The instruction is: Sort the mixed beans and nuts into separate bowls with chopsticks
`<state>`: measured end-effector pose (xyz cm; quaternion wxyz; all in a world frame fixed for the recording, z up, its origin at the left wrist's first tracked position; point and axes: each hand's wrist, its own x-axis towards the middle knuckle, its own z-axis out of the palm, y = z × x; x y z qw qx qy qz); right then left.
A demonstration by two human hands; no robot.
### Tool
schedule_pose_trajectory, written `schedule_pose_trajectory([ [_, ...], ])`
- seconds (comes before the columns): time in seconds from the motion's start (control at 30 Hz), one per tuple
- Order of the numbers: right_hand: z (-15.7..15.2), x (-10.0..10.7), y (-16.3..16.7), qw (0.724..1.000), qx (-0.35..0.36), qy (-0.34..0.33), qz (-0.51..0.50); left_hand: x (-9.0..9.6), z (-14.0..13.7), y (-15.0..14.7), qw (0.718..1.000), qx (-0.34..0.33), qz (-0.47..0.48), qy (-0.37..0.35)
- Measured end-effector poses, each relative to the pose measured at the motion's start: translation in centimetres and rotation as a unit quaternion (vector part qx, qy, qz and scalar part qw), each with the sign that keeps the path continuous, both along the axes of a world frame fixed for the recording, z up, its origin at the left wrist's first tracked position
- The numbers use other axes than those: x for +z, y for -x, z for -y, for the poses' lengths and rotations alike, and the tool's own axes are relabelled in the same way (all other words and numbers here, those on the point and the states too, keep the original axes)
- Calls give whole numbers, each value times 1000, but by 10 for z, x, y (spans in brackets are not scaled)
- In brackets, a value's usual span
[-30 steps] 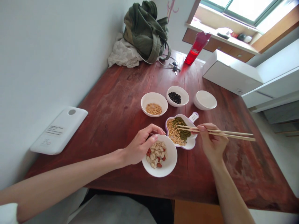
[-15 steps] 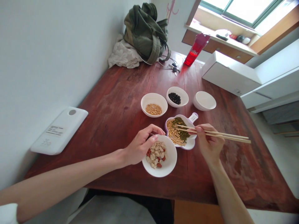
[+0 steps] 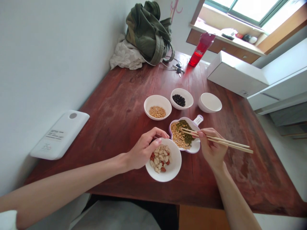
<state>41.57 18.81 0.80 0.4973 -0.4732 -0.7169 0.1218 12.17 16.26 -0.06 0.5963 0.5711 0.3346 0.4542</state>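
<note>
My left hand [image 3: 146, 147] grips the rim of a white bowl [image 3: 176, 167] that holds peanuts [image 3: 161, 158], some pale and some red-skinned. Held in my right hand [image 3: 213, 148] is a pair of wooden chopsticks [image 3: 230, 143]. Their tips reach into a purple-edged, shaped dish [image 3: 196, 148] with a short handle, among yellow soybeans [image 3: 178, 135] and green mung beans [image 3: 188, 138]. Whether the tips pinch a bean is too small to tell. Behind the dish stand a bowl of soybeans [image 3: 157, 99], a bowl of black beans [image 3: 189, 101] and an empty white bowl [image 3: 210, 103].
A white device with a round spot [image 3: 61, 134] lies at the left by the wall. Toward the back are a green bag [image 3: 148, 35] on patterned cloth [image 3: 126, 54], keys [image 3: 178, 69], a red bottle [image 3: 201, 49] and a white box [image 3: 236, 75] on the wooden table [image 3: 115, 105].
The chopsticks' rear ends have swung slightly down and to the left as my right hand shifted a little. The tips stay over the beans, and my left hand keeps its hold on the bowl.
</note>
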Motion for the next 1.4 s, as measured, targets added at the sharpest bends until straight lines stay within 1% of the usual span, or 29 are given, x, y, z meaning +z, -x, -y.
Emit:
schedule_pose_trajectory([
  [0.37,-2,-1,-3,1000,6,-16,4,1,0,0,1000,-1,-1,4],
  [0.53,-4,-1,-4,1000,-10,-18,-13,1,0,0,1000,-2,-1,6],
  [0.63,-4,-1,-3,1000,-16,-9,-23,1,0,0,1000,-2,-2,5],
  [0.77,-4,-2,-1,999,-4,1,-40,0,0,0,1000,-2,-6,1],
  [1.17,-3,-6,0,1000,2,-10,-15,-1,0,0,1000,-2,-9,-6],
  [1.4,-3,-5,-1,1000,8,-22,6,-1,0,0,1000,-1,-11,-7],
])
